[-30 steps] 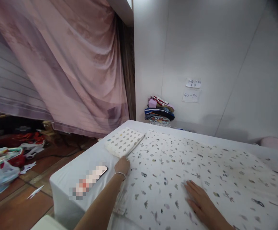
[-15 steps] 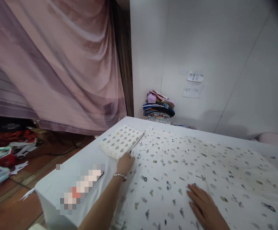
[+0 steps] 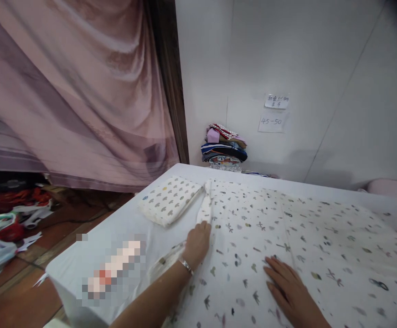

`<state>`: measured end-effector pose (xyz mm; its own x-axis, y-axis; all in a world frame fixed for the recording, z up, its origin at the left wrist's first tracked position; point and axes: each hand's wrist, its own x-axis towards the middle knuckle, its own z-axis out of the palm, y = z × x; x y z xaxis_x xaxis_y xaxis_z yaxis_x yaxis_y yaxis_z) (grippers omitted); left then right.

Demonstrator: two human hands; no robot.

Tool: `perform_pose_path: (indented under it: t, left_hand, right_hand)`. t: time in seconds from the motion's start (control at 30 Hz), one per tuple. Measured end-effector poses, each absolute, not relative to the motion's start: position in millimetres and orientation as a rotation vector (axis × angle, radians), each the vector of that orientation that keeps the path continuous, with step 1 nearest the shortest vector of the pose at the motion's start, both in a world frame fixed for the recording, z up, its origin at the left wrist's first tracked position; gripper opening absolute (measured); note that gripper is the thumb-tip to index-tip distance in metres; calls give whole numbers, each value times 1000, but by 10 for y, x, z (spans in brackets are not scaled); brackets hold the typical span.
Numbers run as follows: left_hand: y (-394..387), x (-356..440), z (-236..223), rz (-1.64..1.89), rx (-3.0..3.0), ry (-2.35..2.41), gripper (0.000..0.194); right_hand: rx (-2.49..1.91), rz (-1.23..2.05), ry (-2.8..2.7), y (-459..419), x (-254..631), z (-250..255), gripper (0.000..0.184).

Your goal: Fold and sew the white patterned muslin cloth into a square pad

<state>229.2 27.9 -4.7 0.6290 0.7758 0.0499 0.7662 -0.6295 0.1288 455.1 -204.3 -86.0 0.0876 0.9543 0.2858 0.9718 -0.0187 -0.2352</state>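
Observation:
A white printed cloth [image 3: 287,237] with small dark motifs lies spread over the table. My left hand [image 3: 198,243], a bracelet at its wrist, is closed on the cloth's left edge [image 3: 205,207], which is lifted and folded over toward the right. My right hand [image 3: 285,284] lies flat on the cloth with fingers stretched out, pressing it down. A folded printed cloth [image 3: 169,205] rests just left of the raised edge.
The table [image 3: 92,237] has a white cover and carries a blurred-out object near its left corner. A stack of folded clothes [image 3: 224,148] stands against the wall at the back. A pink curtain [image 3: 82,91] hangs left. Bags and clutter [image 3: 3,223] lie on the floor.
My left hand has moved right and pulled the cloth's left edge up and inward, away from the folded cloth. My right hand has stayed flat in about the same place.

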Motion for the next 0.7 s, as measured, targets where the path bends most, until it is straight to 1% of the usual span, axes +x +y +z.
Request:
perform_pose_path:
  t: [0.07,0.17,0.33,0.47,0.53,0.7]
  left_hand:
    - [180,2353,-62,89,2762,1159,34]
    - [236,2396,10,62,2607,1234,42]
    - [651,2520,163,72,2459,1429,33]
    - [1080,2793,211,134,2417,1533,32]
    - [1316,2976,221,153,2381,1574,37]
    - [1789,3450,147,151,2270,1713,60]
  right_hand:
    - [-1998,-49,-1899,-2046,4541,-835,39]
    - [-1970,-41,-1875,-2055,4531,-822,39]
    - [-1937,-62,-1839,-2054,4538,-863,38]
    - [-1918,-83,-1885,-2046,4564,-887,39]
    - [-1903,-133,-1901,-2037,4586,-898,42]
    - [-1817,-293,-1959,-1984,4666,-1055,50]
